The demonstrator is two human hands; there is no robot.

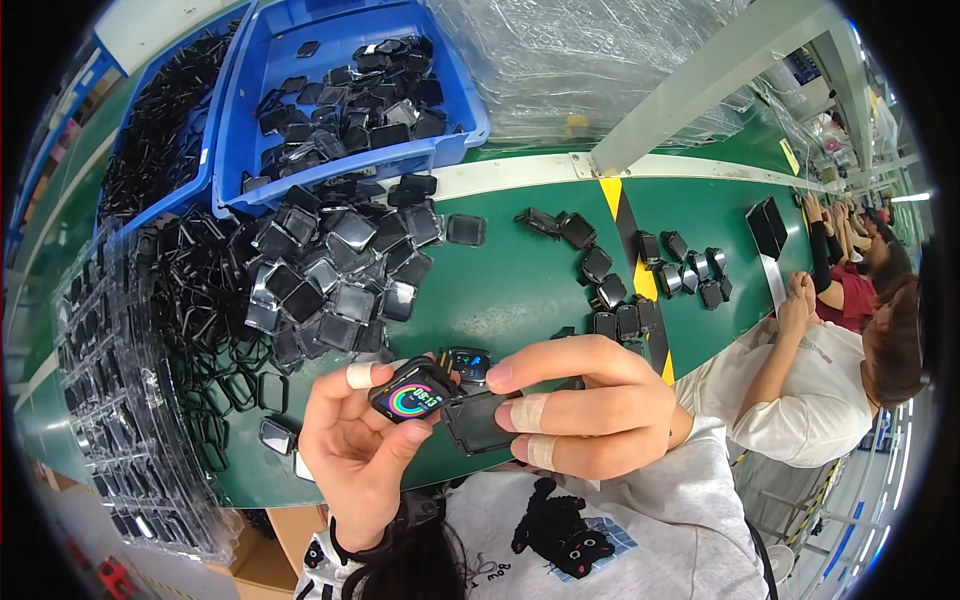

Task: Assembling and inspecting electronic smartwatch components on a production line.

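Note:
Between the thumb and fingers of my left hand point(360, 440) is a smartwatch body point(411, 391), its round colourful display lit and tilted toward me. My right hand point(590, 405) comes in from the right with its fingers bent. They close at the edge of a flat black rectangular cover point(478, 424); the thumb is mostly hidden. Just behind the cover shows a second lit smartwatch point(468, 364), close to my right fingertip. Whether it rests on the table or is held, I cannot tell. Pale tape wraps several of my fingers.
Left of my hands lie a heap of black covers point(340, 260) and thin black frames point(237, 390), beside stacked clear trays point(140, 420). Blue bins point(470, 110) stand behind. Watch bodies point(596, 263) line up near the striped tape point(640, 270). Co-workers sit at the right, nearest a white-shirted person point(800, 390).

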